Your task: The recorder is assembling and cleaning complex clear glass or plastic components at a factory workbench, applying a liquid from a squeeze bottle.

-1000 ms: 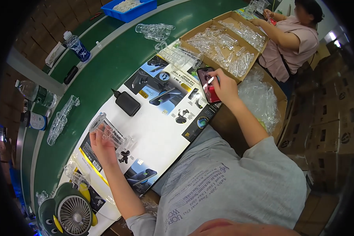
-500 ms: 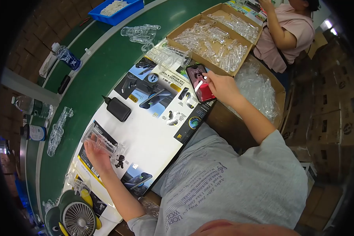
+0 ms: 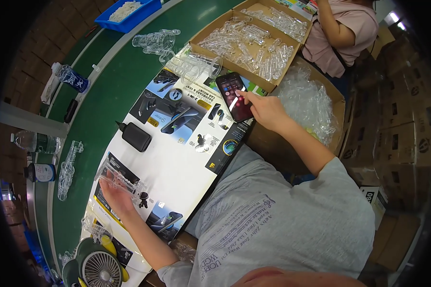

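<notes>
Clear moulded plastic blister tray [image 3: 122,181] grasped in the left hand [image 3: 114,197], near left.
Right hand [image 3: 267,111], forefinger out, taps a black smartphone [image 3: 234,96]; packing looks paused, far trays unpacked.

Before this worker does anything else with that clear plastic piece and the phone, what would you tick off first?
1. Left hand has a grip on the clear plastic tray: ok, fingers curl under it.
2. Right hand free for the work: not ok, its fingertip is on the phone screen.
3. Phone lies steady: ok, flat on the printed card sheet near the cardboard box.
4. Black charger block out of the way: ok, apart from both hands.
5. Tray is undamaged: cannot tell, too transparent to judge.
</notes>
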Action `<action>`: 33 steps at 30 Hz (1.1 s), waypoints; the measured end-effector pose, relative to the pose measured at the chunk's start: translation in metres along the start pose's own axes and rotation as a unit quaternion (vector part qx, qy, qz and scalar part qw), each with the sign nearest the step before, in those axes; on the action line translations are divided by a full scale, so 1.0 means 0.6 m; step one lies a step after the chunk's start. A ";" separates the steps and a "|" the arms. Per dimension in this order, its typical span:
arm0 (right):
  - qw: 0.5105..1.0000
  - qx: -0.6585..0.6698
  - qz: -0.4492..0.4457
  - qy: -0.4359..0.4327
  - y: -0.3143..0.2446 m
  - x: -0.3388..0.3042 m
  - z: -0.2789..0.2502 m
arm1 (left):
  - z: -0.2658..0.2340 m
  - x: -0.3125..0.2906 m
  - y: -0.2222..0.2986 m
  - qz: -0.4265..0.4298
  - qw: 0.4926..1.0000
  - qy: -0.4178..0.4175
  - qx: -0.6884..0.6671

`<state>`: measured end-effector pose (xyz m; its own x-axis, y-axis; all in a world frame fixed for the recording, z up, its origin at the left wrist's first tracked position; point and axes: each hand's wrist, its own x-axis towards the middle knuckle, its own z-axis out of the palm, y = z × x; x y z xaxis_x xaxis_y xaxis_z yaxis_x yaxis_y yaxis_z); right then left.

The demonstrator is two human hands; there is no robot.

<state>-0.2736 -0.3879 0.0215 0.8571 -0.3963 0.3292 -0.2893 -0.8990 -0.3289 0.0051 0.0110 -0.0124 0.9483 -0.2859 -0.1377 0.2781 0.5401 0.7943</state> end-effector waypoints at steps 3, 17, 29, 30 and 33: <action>1.000 -0.017 0.006 -0.021 0.004 0.002 0.009 | -0.009 0.006 -0.002 -0.005 1.000 -0.011 -0.002; 0.994 0.027 -0.072 0.082 -0.013 -0.027 -0.008 | 0.007 -0.001 -0.002 -0.002 1.000 0.008 -0.004; 0.973 0.132 -0.164 0.097 -0.080 -0.004 0.026 | -0.005 0.002 0.004 -0.013 0.999 -0.027 -0.011; 0.965 0.147 -0.197 0.094 -0.097 0.007 0.035 | -0.003 0.001 0.005 -0.012 1.000 -0.025 -0.004; 0.971 0.181 -0.152 0.026 -0.173 0.051 0.052 | 0.014 -0.001 0.004 0.017 0.999 -0.027 -0.029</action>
<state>-0.2037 -0.3011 0.0380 0.8537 -0.1397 0.5016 0.1510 -0.8556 -0.4952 0.0041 0.0055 -0.0053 0.9482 -0.3079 -0.0788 0.2562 0.5938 0.7627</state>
